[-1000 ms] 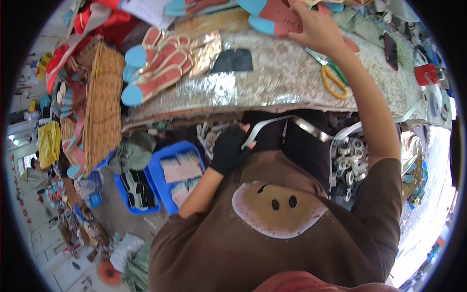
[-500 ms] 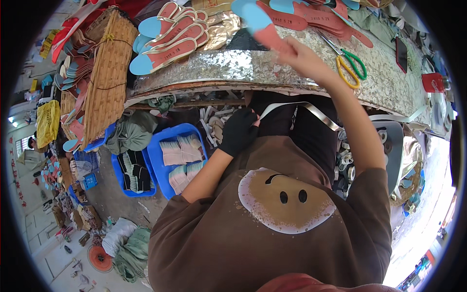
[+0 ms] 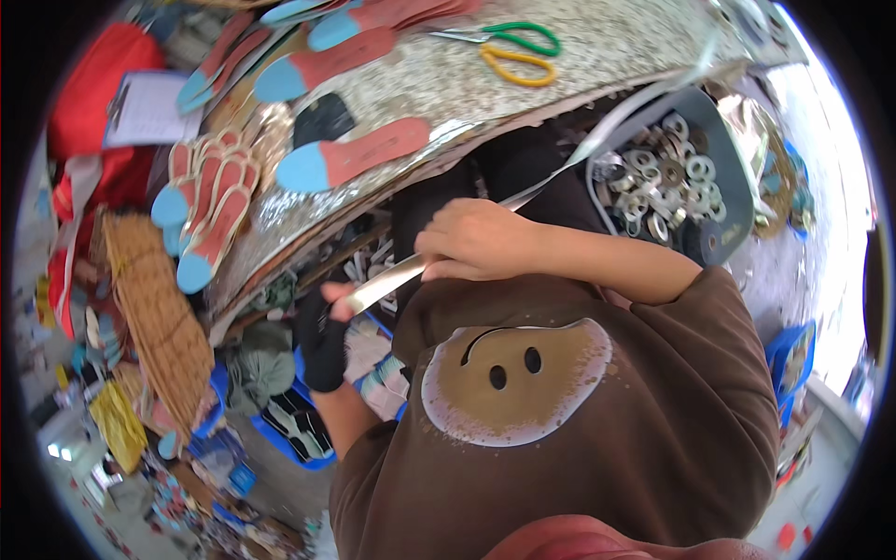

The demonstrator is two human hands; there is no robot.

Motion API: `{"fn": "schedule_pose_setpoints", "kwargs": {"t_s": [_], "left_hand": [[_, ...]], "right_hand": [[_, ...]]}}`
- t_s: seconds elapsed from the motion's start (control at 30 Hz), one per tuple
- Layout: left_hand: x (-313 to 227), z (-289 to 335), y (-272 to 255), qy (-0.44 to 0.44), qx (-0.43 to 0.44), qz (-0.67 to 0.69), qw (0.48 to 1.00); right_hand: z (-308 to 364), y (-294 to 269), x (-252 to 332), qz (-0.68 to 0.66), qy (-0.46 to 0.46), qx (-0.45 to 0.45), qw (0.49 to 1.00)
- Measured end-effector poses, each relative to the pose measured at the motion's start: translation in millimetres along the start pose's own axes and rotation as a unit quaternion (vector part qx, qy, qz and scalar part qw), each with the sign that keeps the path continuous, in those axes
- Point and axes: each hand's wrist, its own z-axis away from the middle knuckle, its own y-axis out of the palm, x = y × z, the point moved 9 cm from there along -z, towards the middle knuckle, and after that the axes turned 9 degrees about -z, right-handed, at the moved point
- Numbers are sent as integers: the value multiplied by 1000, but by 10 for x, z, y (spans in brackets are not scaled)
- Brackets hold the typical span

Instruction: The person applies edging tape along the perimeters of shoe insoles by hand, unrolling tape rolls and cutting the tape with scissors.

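A shiny pale strip of tape stretches over my lap, between my two hands and onward up to the right. Its end is pinched by my left hand, which wears a black glove that leaves the fingertips bare. My bare right hand has its fingers curled round the strip further along. Above the hands, near the bench edge, lies a single red insole with a light blue end. Several pale-edged insoles are fanned out to its left.
Scissors with green and yellow handles lie on the worn bench. A grey bin of tape rolls stands at the right. Blue baskets sit below on the left. A clipboard and more insoles are at the far side.
My right hand has come down from the bench to the strip, and the insole it held now lies on the bench. My left hand has moved left and the view has turned.
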Motion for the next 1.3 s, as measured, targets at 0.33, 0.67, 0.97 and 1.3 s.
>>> {"fn": "schedule_pose_setpoints", "kwargs": {"t_s": [0.33,0.67,0.97,1.3], "left_hand": [[1144,347,-1100,-90,-59,-43,993],[-343,-374,747,222,-33,-428,875],[-978,-891,2061,171,82,-74,979],[-817,-770,2038,-35,324,280,903]], "right_hand": [[1225,-1326,-757,165,78,-124,975],[818,-1290,-623,134,140,-104,975],[640,-1593,-167,186,59,-213,957],[843,-1177,-156,98,-16,-254,962]]}}
